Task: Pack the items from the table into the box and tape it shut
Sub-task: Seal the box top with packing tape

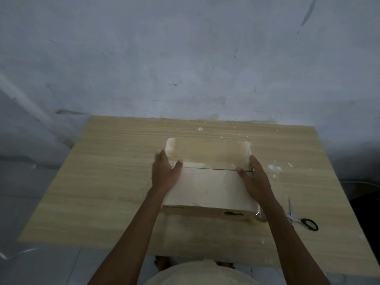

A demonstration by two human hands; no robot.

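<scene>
A cardboard box [207, 188] stands in the middle of the wooden table [102, 182], its top flaps folded down and meeting along a dark seam. My left hand [164, 173] lies flat against the box's left side, thumb resting on the top near the seam. My right hand [255, 179] lies flat along the right side, thumb on the seam's right end. Shiny clear tape shows on the box's far flap and at its corners. A roll of clear tape [259, 219] sits at the box's near right corner, partly hidden by my right forearm.
Scissors [302, 218] with black handles lie on the table to the right of my right arm. A grey wall rises just behind the table's far edge. Tiled floor lies to the left and below.
</scene>
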